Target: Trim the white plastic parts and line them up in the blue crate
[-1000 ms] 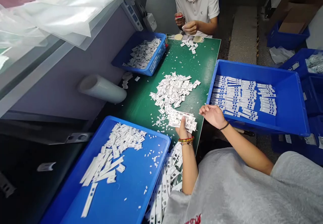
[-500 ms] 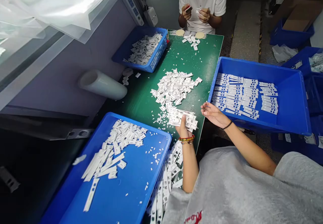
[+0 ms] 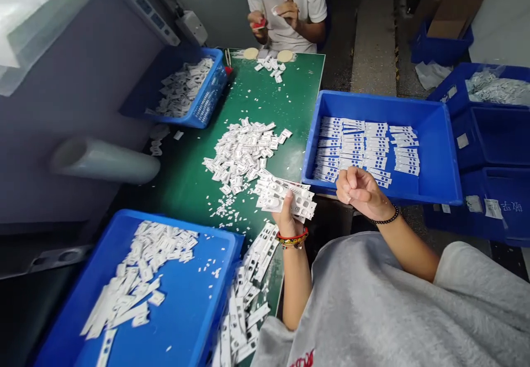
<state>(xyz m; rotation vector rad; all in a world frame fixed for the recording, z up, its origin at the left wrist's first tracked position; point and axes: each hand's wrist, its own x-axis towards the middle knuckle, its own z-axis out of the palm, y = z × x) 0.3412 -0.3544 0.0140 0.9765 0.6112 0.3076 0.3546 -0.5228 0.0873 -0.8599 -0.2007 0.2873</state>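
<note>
My left hand grips a fanned stack of white plastic strips just above the near edge of the green table. My right hand hovers to the right of the stack, fingers curled loosely with nothing visible in them, in front of the blue bin that holds neat rows of white strips. A heap of small white pieces lies on the table just beyond the stack.
A blue tray with loose white strips sits at the near left. A blue basket of pieces and a film roll lie at the left. Another person works at the far end. More blue bins stand at the right.
My left hand has lifted the strip stack slightly off the table toward me. My right hand's fingers have curled in. The view has swung to the right.
</note>
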